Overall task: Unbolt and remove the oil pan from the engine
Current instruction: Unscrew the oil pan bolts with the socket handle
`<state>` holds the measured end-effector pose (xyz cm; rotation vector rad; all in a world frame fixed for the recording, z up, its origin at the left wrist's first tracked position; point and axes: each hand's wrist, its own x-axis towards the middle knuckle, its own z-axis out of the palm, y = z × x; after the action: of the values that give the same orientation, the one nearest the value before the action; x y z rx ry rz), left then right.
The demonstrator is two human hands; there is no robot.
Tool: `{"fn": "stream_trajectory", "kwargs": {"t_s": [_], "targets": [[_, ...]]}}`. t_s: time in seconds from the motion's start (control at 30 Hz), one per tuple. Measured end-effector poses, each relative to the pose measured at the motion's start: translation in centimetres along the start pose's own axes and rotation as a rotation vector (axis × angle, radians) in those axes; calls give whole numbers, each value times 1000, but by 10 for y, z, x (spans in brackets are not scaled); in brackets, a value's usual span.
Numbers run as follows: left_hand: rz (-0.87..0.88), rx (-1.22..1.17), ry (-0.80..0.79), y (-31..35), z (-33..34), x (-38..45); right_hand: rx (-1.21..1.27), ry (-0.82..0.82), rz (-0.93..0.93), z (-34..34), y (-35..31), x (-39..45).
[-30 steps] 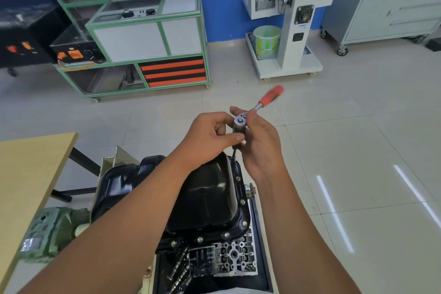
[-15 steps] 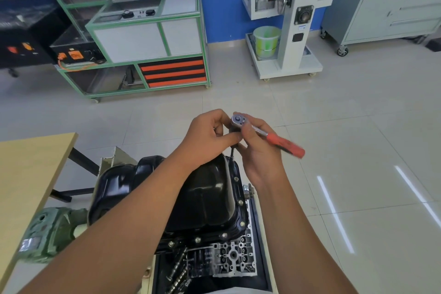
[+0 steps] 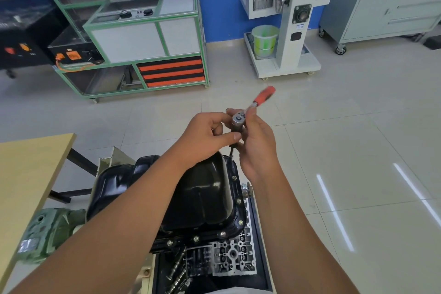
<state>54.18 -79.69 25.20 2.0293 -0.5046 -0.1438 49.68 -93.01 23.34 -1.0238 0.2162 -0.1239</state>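
Both hands — left hand [image 3: 205, 138], right hand [image 3: 256, 143] — grip ratchet [image 3: 238, 120] over oil pan [image 3: 205, 196].

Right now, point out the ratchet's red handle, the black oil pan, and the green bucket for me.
ratchet's red handle [image 3: 264, 95], head view, on the middle of the red grip.
black oil pan [image 3: 205, 193], head view, on its glossy raised sump.
green bucket [image 3: 264, 40], head view, on its front wall.

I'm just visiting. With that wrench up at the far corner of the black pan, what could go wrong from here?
The ratchet sits atop a long thin extension, steadied only by the left hand and right hand; if it tilts, the socket might slip off the bolt. Several flange bolts remain in the oil pan, so prying now could bend its rim.
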Motion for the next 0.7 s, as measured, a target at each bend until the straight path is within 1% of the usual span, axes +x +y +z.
{"fn": "stream_trajectory", "kwargs": {"t_s": [0.17,0.2,0.3,0.33,0.43,0.5,0.57,0.63,0.67,0.7], "targets": [[15,-19,119,-1,2,-2,21,-16,-75,-8,3,-3],[13,-30,102,0,1,-1,8,-12,-79,-8,4,-4],[25,-24,-24,2,1,-1,-24,4,-41,-1,1,-2],[36,-10,-26,2,1,-1,-35,8,-40,1,-1,0],[34,11,93,-2,4,1,9,-6,-90,0,3,0],[13,-7,131,-4,4,1,12,-26,-123,-1,9,-4],[18,-49,77,-4,2,0,24,-24,-86,2,10,-6],[26,-54,-9,-2,1,-1,13,22,-32,5,3,-3],[33,-44,-21,-1,0,-1,-8,32,-23,5,0,0],[42,-38,0,-1,1,-1,-21,27,-23,4,-2,1]]}}
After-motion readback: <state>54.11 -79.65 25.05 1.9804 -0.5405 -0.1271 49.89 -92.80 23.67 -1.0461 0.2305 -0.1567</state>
